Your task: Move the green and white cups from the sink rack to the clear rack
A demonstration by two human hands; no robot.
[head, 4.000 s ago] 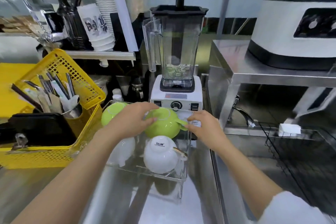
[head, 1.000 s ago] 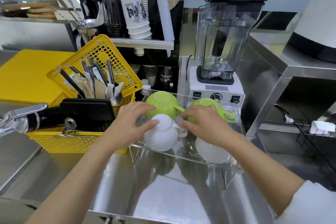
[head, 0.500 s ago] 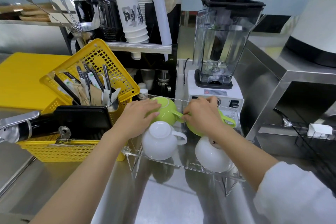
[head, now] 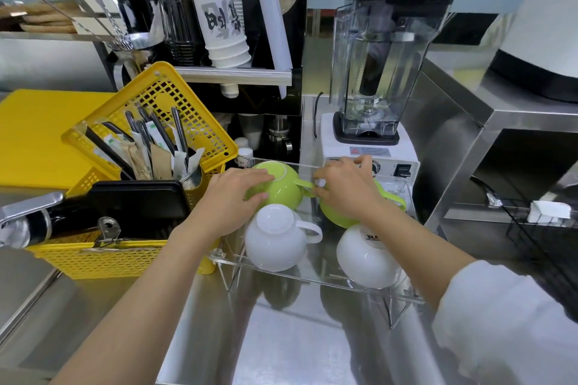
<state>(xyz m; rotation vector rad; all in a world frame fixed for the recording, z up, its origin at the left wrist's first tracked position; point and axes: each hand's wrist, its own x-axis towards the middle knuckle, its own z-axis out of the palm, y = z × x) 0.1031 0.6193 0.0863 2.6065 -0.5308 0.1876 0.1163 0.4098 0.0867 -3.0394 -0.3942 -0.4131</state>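
Observation:
A clear acrylic rack (head: 281,270) stands on the steel counter with cups upside down in it. The left green cup (head: 281,187) sits at the back left, and my left hand (head: 231,200) lies over its left side. The right green cup (head: 339,217) is mostly hidden under my right hand (head: 347,189), which rests on top of it; its handle pokes out at the right. In the front row sit a white cup (head: 275,237) with its handle to the right and a second white cup (head: 364,256).
A yellow basket (head: 103,259) with utensils and a black tray stands just left of the rack. A blender (head: 372,78) stands right behind it. A black wire sink rack (head: 538,228) lies at the right, below a steel shelf.
Both hands have slid from the front row back onto the two green cups. The camera has moved closer; the cups stay in place.

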